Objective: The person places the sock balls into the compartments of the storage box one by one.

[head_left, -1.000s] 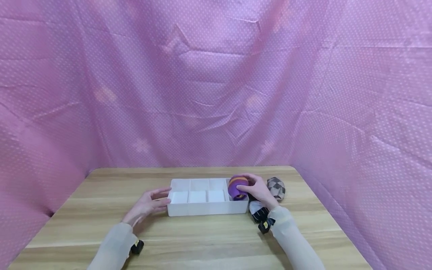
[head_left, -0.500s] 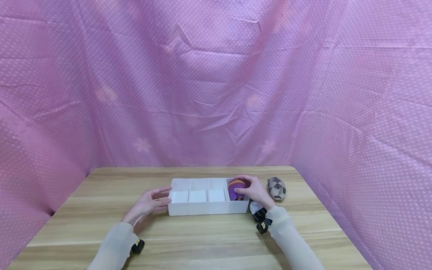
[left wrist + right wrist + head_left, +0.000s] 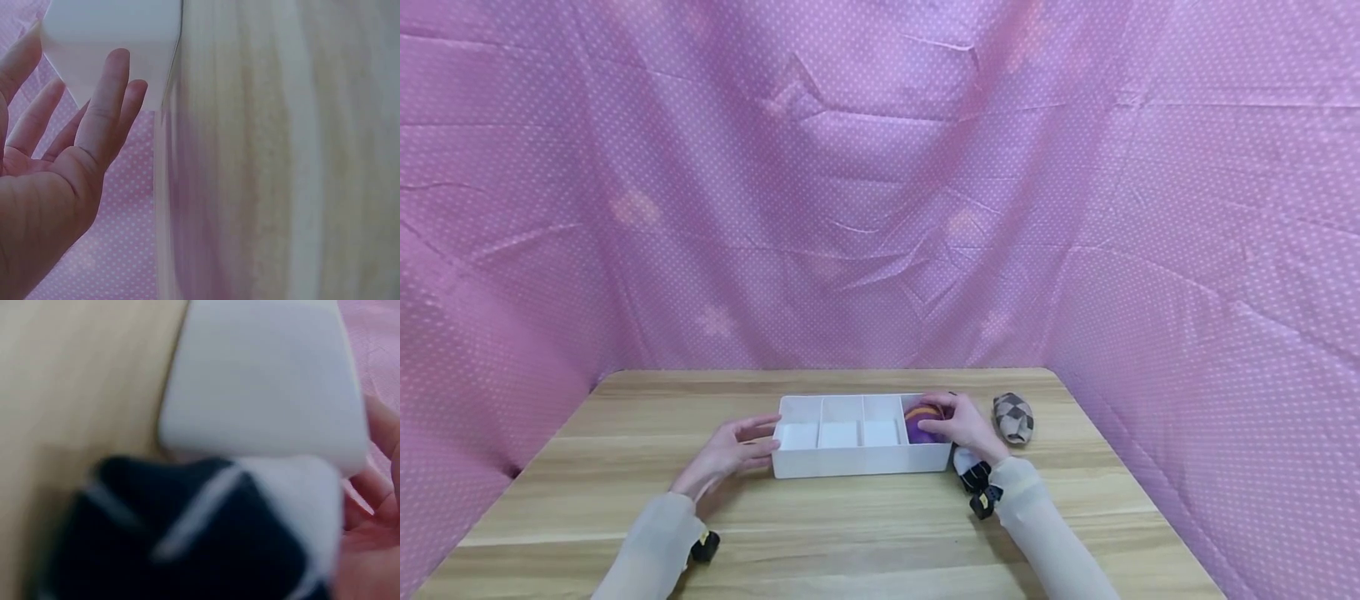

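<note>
A white divided box (image 3: 861, 461) lies on the table, its compartments side by side. In the rightmost one sits a purple rolled-up sock (image 3: 917, 427) with an orange band. My right hand (image 3: 961, 423) holds this sock from above, thumb on the near side and fingers on the far side, partly hiding it. At the box's left end, my left hand (image 3: 730, 454) touches the wall with extended fingers; the left wrist view shows these fingers (image 3: 106, 103) against the white end wall. Under my right wrist is a black-and-white rolled sock (image 3: 206, 531), next to the box's right end.
A grey-and-brown checked rolled sock (image 3: 1014, 418) lies right of my right hand. The wooden table (image 3: 850, 533) is enclosed by pink dotted cloth (image 3: 850, 208) at the back and sides.
My right hand has lowered the purple sock from the box's rim down into the rightmost compartment. My left hand has stayed at the box's left end.
</note>
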### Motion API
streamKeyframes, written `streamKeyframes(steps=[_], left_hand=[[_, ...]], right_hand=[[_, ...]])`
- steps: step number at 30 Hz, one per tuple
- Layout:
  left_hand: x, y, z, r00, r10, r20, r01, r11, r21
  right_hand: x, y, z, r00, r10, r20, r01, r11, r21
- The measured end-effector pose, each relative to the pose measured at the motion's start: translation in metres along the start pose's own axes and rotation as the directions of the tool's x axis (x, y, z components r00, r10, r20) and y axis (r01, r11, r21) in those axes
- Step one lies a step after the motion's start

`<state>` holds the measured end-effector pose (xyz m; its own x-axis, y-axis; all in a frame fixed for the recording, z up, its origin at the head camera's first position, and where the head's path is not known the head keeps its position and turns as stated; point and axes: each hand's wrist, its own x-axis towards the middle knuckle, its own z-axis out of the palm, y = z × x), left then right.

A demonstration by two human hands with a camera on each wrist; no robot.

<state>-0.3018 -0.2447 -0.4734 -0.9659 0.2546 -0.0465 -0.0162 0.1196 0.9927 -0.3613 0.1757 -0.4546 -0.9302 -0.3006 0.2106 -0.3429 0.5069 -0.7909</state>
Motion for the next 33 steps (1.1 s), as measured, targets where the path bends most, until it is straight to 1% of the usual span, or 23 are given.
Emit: streamKeyframes(steps=[1, 3, 6, 8, 10, 13, 15, 20, 23, 26, 28, 29, 31, 33], left_hand=[[0.0, -0.001, 0.0, 1.0, -0.004, 0.0, 0.004, 1.0, 0.007], [-0.001, -0.002, 0.001, 1.0, -0.01, 0.003, 0.01, 1.0, 0.013], [-0.001, -0.002, 0.001, 1.0, -0.018, 0.004, 0.018, 1.0, 0.012], [-0.001, -0.001, 0.002, 1.0, -0.025, -0.012, 0.025, 1.0, -0.001], [-0.001, 0.0, 0.003, 0.999, -0.032, -0.022, 0.032, 0.999, -0.002], [-0.002, 0.002, 0.004, 0.999, -0.034, -0.019, 0.035, 0.999, 0.006], [-0.002, 0.003, 0.004, 0.999, -0.032, -0.014, 0.032, 0.999, 0.007], [-0.003, 0.003, 0.003, 1.0, -0.021, -0.016, 0.021, 1.0, -0.009], [-0.003, 0.002, 0.002, 1.0, -0.022, -0.019, 0.022, 1.0, -0.013], [-0.003, 0.003, 0.002, 0.999, -0.036, -0.035, 0.036, 0.999, -0.008], [-0.004, 0.003, 0.003, 0.998, -0.043, -0.048, 0.043, 0.999, -0.004], [-0.004, 0.003, 0.003, 0.998, -0.043, -0.049, 0.043, 0.999, -0.001], [-0.003, 0.003, 0.003, 0.998, -0.042, -0.045, 0.042, 0.999, 0.007], [-0.003, 0.002, 0.004, 0.998, -0.045, -0.042, 0.046, 0.999, 0.004]], right_hand=[[-0.001, 0.002, 0.0, 1.0, 0.004, -0.011, -0.005, 1.0, -0.026], [-0.003, 0.004, 0.001, 1.0, 0.014, -0.028, -0.015, 0.999, -0.041], [-0.004, 0.005, 0.0, 1.0, 0.013, -0.026, -0.014, 1.0, -0.016], [-0.004, 0.005, -0.002, 1.0, -0.005, -0.008, 0.005, 1.0, 0.028], [-0.006, 0.005, -0.005, 1.0, -0.003, 0.015, 0.001, 0.996, 0.089], [-0.008, 0.006, -0.01, 0.999, 0.006, 0.04, -0.012, 0.987, 0.162], [-0.008, 0.009, -0.013, 0.999, 0.021, 0.046, -0.03, 0.98, 0.197], [-0.009, 0.014, -0.021, 0.997, 0.023, 0.07, -0.041, 0.96, 0.277], [-0.012, 0.015, -0.026, 0.995, 0.001, 0.099, -0.033, 0.946, 0.322], [-0.015, 0.015, -0.03, 0.994, -0.014, 0.106, -0.026, 0.93, 0.366], [-0.019, 0.016, -0.033, 0.995, -0.021, 0.1, -0.019, 0.924, 0.382], [-0.02, 0.017, -0.035, 0.995, -0.023, 0.096, -0.015, 0.926, 0.377], [-0.025, 0.019, -0.038, 0.996, -0.011, 0.084, -0.019, 0.936, 0.35], [-0.031, 0.022, -0.042, 0.998, -0.009, 0.069, -0.012, 0.953, 0.302]])
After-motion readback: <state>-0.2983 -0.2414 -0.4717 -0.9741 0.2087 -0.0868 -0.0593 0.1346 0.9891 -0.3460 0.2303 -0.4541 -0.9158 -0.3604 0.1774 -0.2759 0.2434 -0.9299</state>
